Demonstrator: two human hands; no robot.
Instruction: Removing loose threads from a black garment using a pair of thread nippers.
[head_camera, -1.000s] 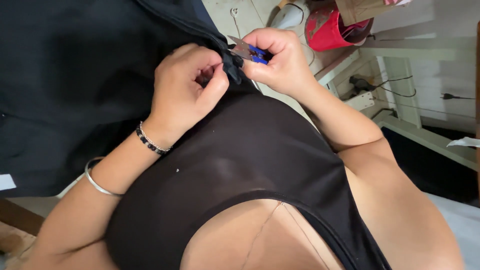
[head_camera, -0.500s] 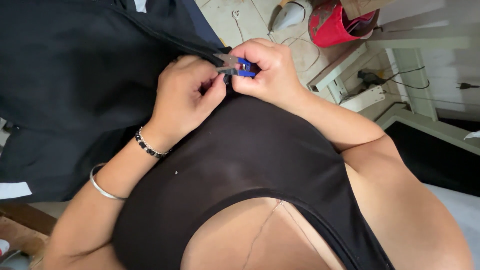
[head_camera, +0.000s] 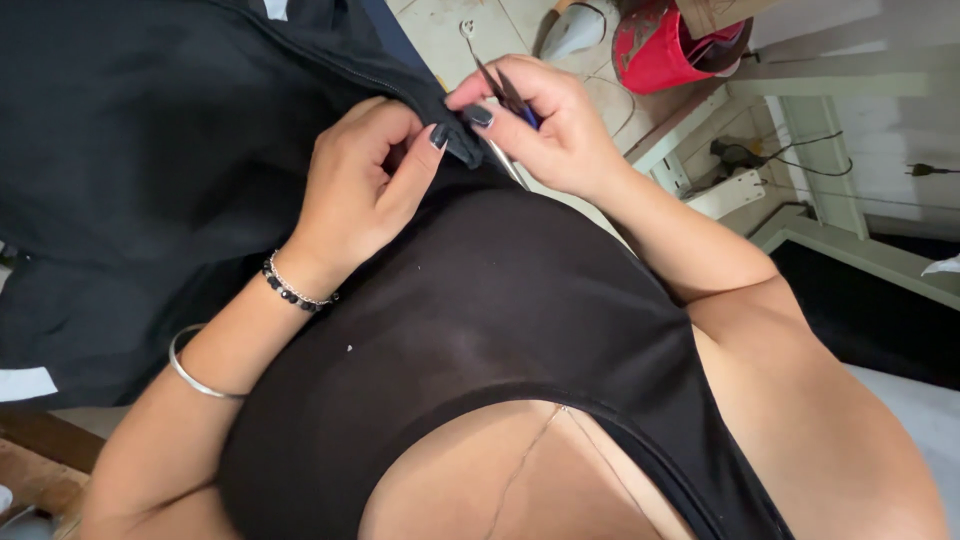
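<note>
Left hand (head_camera: 365, 185) pinching a folded edge of the black woven fabric (head_camera: 130, 130), thumb and fingers closed on it. Right hand (head_camera: 545, 125) just right of it, nearly touching, fingers closed around small blue-handled metal thread snips (head_camera: 505, 95). Snips lying far-left to near-right, thin tips pointing far-left, just past the pinched edge. Red plastic bucket (head_camera: 655, 55) well beyond, far right.

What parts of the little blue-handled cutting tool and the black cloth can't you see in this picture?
- Small blue-handled metal snips, head view: the right hand covers most of the handle, so the exact kind is unclear.
- Black fabric garment, head view: cut off by the top and left edges; its whole shape is hidden.
- Left hand, head view: fingertips curl into the fabric fold, hiding what they pinch.
</note>
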